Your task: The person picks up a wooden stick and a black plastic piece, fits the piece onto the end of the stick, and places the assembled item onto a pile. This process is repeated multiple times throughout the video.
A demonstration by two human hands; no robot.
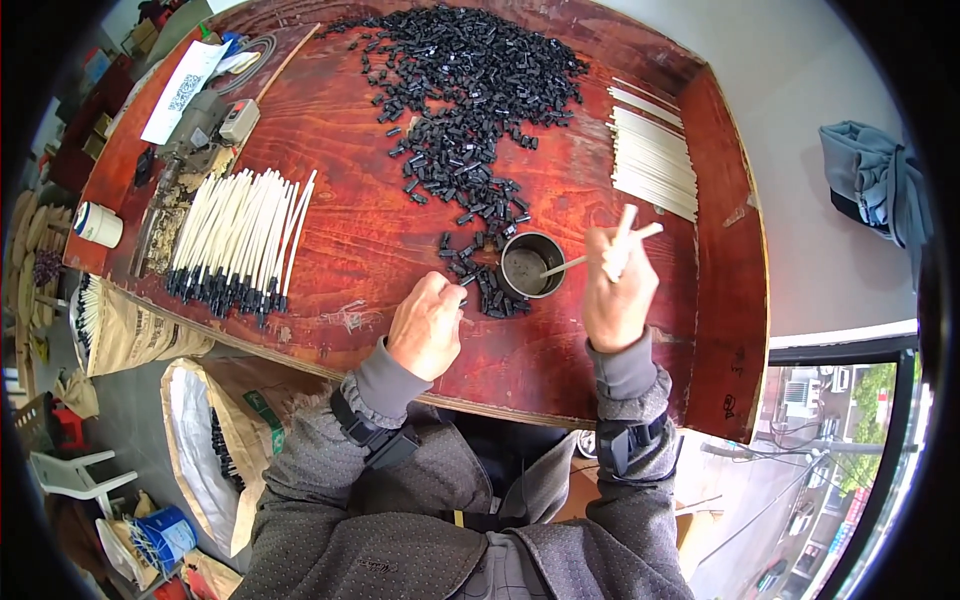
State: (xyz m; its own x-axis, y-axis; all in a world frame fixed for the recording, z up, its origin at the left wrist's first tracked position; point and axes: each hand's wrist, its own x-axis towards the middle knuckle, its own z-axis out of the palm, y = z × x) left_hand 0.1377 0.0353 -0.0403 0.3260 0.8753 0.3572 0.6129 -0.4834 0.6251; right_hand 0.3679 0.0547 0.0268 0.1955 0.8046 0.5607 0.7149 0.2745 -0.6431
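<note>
My right hand [617, 300] is closed around white sticks [623, 240], with their ends poking out above the fist. One stick [566, 267] of the bunch slants left, its tip inside a round metal cup [521, 262]. Left of the cup, my left hand [428, 325] hangs low over the board with its fingers curled together. Something small and black seems to show at its fingertips, but I cannot make it out. Several loose black plastic pieces [497, 300] lie between that hand and the cup.
A large heap of black pieces [465, 70] spreads over the far middle of the red wooden table [345, 240]. Plain white sticks [652, 155] lie at right; black-tipped sticks [240, 235] lie at left. Raised boards [730, 290] edge the right side. A paper sack [235, 420] stands below.
</note>
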